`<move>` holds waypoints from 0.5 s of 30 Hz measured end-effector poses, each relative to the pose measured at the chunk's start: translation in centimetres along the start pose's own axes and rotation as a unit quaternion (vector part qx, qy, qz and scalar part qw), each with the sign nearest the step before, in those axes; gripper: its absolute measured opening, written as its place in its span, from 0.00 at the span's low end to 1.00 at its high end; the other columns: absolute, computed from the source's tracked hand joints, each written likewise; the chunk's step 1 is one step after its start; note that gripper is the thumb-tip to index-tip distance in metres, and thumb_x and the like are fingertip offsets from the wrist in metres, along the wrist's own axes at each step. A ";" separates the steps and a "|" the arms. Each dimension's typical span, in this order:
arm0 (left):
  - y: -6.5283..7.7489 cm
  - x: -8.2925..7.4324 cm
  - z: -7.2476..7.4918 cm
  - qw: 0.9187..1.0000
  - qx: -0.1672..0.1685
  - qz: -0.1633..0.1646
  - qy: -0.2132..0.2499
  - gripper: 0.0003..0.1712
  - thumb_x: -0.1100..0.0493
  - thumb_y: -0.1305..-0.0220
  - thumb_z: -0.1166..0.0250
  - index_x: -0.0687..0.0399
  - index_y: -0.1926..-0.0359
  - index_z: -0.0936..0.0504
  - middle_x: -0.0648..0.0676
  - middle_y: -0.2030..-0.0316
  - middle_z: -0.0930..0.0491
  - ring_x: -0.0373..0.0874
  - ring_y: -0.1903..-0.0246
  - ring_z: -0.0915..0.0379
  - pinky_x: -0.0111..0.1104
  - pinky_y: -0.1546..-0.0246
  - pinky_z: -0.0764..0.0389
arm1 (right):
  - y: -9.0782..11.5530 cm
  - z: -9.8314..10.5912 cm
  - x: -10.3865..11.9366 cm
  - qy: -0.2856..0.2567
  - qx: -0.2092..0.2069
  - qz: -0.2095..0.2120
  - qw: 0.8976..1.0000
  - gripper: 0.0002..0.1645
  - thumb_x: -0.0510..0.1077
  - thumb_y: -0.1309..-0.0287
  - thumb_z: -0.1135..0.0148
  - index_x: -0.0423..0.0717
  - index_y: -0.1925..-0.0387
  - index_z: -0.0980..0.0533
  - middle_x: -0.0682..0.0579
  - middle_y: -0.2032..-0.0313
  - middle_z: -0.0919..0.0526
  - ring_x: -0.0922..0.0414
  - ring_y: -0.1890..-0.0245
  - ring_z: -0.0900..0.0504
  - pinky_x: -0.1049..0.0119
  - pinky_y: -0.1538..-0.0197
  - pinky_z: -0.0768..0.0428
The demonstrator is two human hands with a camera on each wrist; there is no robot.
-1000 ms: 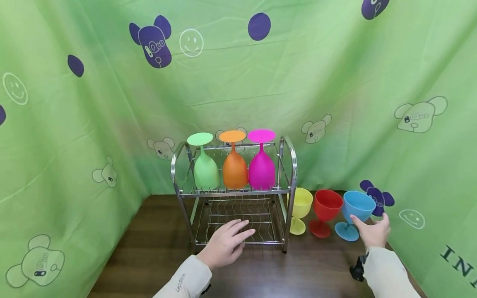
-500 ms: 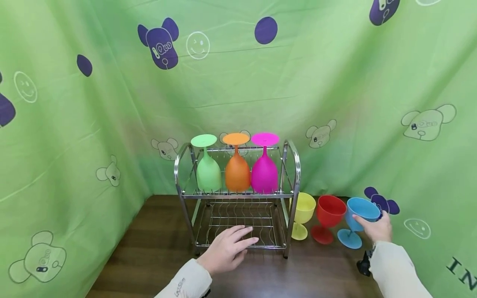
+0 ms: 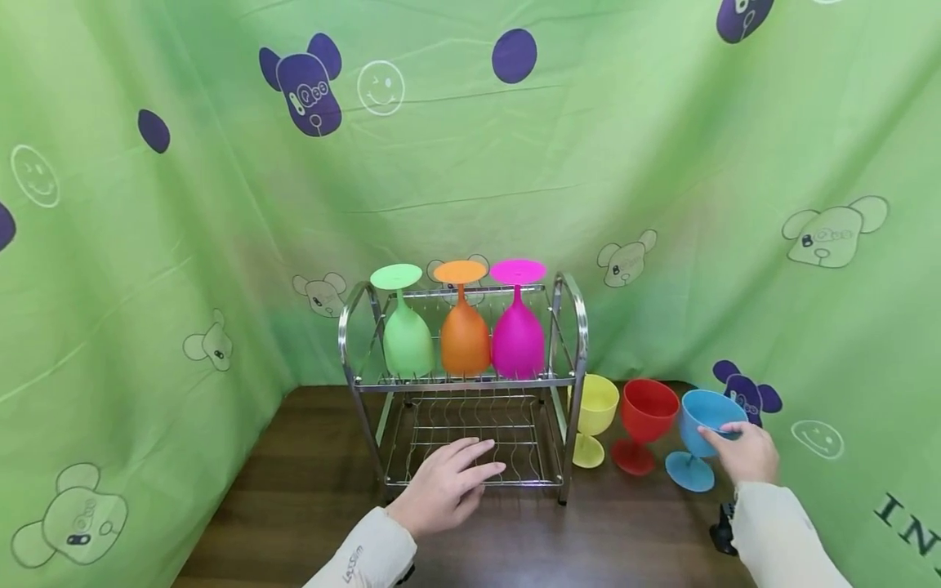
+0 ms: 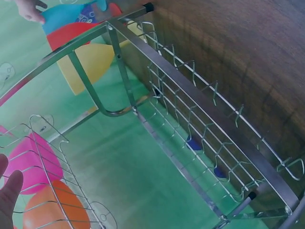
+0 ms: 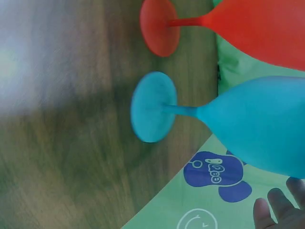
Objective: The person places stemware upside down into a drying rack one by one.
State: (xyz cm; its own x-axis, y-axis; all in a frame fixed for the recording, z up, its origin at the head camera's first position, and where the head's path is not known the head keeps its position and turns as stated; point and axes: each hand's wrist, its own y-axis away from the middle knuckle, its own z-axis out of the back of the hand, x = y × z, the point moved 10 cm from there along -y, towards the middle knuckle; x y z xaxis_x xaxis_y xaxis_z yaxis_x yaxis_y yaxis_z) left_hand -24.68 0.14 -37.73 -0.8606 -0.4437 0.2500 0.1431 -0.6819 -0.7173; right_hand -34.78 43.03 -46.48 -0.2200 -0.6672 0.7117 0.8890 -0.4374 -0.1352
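Three upturned goblets (image 3: 465, 339) in rack (image 3: 583, 331), right hand (image 3: 751, 456) gripping blue goblet (image 3: 697, 425)

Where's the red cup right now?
In the head view, the red cup stands upright on the table, right of the metal rack, between the yellow cup and the blue cup.
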 end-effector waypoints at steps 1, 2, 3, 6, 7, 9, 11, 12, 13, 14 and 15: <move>0.0 0.0 0.0 1.000 -0.003 0.000 0.002 0.20 0.62 0.47 0.38 0.49 0.51 0.17 0.57 0.47 0.21 0.52 0.50 0.24 0.37 0.46 0.25 | 0.3 0.1 0.1 -0.003 -0.008 0.007 1.000 0.31 0.54 0.39 0.41 0.26 0.54 0.30 0.24 0.49 0.31 0.31 0.48 0.34 0.38 0.47 0.34; 0.0 0.0 0.0 1.000 -0.006 0.001 0.004 0.19 0.62 0.46 0.39 0.49 0.51 0.17 0.57 0.47 0.21 0.52 0.50 0.24 0.37 0.46 0.25 | 0.6 0.3 0.3 -0.008 -0.018 0.016 1.000 0.30 0.53 0.40 0.40 0.26 0.55 0.30 0.24 0.50 0.30 0.31 0.49 0.33 0.39 0.47 0.34; -0.1 -0.1 0.1 1.000 -0.008 0.002 0.006 0.19 0.62 0.47 0.38 0.49 0.52 0.17 0.57 0.47 0.21 0.52 0.50 0.24 0.37 0.46 0.25 | 0.9 0.5 0.4 -0.014 -0.028 0.027 0.999 0.29 0.52 0.41 0.39 0.26 0.56 0.29 0.24 0.51 0.29 0.31 0.49 0.32 0.40 0.48 0.34; -0.1 -0.3 0.1 1.000 -0.012 0.003 0.009 0.20 0.63 0.50 0.36 0.49 0.52 0.17 0.57 0.47 0.21 0.52 0.50 0.24 0.37 0.46 0.25 | 2.1 0.9 0.7 -0.038 -0.061 0.056 0.996 0.26 0.48 0.44 0.36 0.25 0.60 0.27 0.24 0.52 0.28 0.32 0.49 0.32 0.41 0.48 0.34; 0.0 -0.3 0.1 1.000 -0.014 0.003 0.009 0.20 0.63 0.50 0.36 0.49 0.52 0.17 0.57 0.47 0.21 0.51 0.50 0.24 0.37 0.46 0.25 | 2.6 0.9 0.7 -0.046 -0.069 0.063 0.995 0.25 0.46 0.46 0.35 0.25 0.62 0.27 0.24 0.52 0.28 0.32 0.48 0.32 0.41 0.47 0.35; 0.0 -0.4 0.0 1.000 -0.014 0.005 0.013 0.19 0.62 0.49 0.36 0.49 0.53 0.17 0.57 0.48 0.21 0.51 0.50 0.24 0.37 0.46 0.25 | 3.6 0.8 0.6 -0.065 -0.077 0.069 0.992 0.24 0.44 0.48 0.33 0.24 0.63 0.27 0.24 0.49 0.30 0.31 0.45 0.35 0.40 0.44 0.37; 0.1 -0.4 -0.1 1.000 -0.014 0.005 0.013 0.17 0.62 0.46 0.38 0.49 0.53 0.17 0.57 0.48 0.21 0.51 0.50 0.24 0.36 0.45 0.26 | 4.6 0.4 0.2 -0.087 -0.078 0.061 0.991 0.26 0.43 0.49 0.33 0.24 0.57 0.29 0.24 0.45 0.33 0.31 0.43 0.37 0.39 0.43 0.39; 0.1 -0.4 -0.2 1.000 -0.015 0.005 0.014 0.16 0.62 0.45 0.39 0.49 0.54 0.16 0.57 0.48 0.21 0.51 0.50 0.23 0.36 0.45 0.26 | 4.9 0.1 -0.1 -0.101 -0.074 0.053 0.991 0.29 0.42 0.49 0.33 0.24 0.53 0.30 0.25 0.43 0.35 0.32 0.42 0.37 0.40 0.41 0.39; 0.1 -0.4 -0.2 1.000 -0.014 0.005 0.017 0.16 0.62 0.45 0.40 0.48 0.54 0.16 0.56 0.48 0.21 0.51 0.50 0.23 0.36 0.45 0.26 | 5.1 -0.2 -0.3 -0.118 -0.068 0.048 0.990 0.34 0.41 0.50 0.32 0.24 0.46 0.33 0.24 0.41 0.36 0.31 0.41 0.38 0.40 0.39 0.40; 0.1 -0.4 -0.3 1.000 -0.014 0.005 0.020 0.16 0.62 0.45 0.40 0.49 0.55 0.16 0.56 0.48 0.21 0.51 0.50 0.23 0.36 0.45 0.26 | 5.3 -0.6 -0.5 -0.132 -0.059 0.041 0.989 0.41 0.41 0.50 0.32 0.26 0.39 0.39 0.24 0.39 0.39 0.31 0.40 0.39 0.41 0.37 0.41; 0.1 -0.5 -0.4 1.000 -0.014 0.002 0.020 0.16 0.62 0.45 0.39 0.49 0.55 0.16 0.56 0.49 0.21 0.51 0.50 0.23 0.36 0.45 0.26 | 5.3 -1.0 -0.7 -0.147 -0.047 0.037 0.987 0.49 0.40 0.50 0.32 0.28 0.33 0.48 0.23 0.38 0.42 0.30 0.39 0.40 0.41 0.36 0.41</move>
State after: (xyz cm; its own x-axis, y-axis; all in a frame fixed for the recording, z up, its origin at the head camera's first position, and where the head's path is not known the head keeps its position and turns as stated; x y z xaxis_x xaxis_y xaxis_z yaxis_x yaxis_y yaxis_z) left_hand -24.45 0.50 -38.11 -0.8786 -0.4231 0.2216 0.1333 -0.6627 -0.7369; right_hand -30.28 40.55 -48.44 -0.0185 -0.5021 0.8646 0.8543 -0.4571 -0.2472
